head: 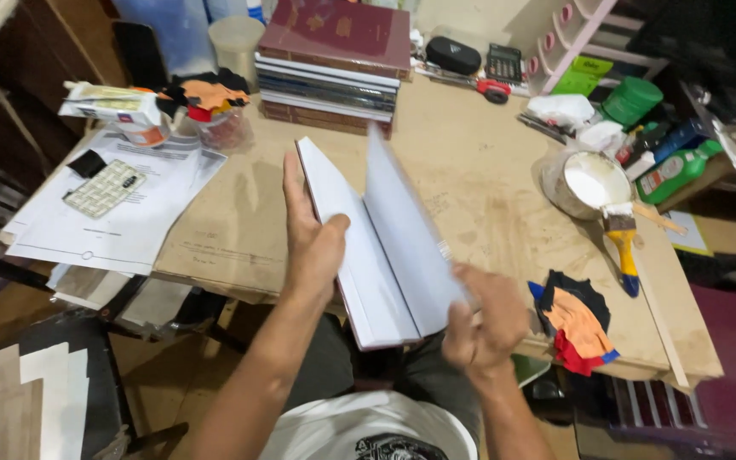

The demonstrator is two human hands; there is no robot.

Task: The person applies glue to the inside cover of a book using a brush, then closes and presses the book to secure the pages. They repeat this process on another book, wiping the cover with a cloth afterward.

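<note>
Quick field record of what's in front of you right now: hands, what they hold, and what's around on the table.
left hand: grips the left side of the open book, thumb on the page
right hand: blurred, at the book's lower right edge, on its pages
book: open, blank white pages, held above the table edge
table: stack of books at the back, papers at left
right side: white bowl, brush, rags

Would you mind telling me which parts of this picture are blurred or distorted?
Head view: the right hand and the turning page are motion-blurred; the left hand on the book is sharp; the table edges bow from the wide lens.
</note>
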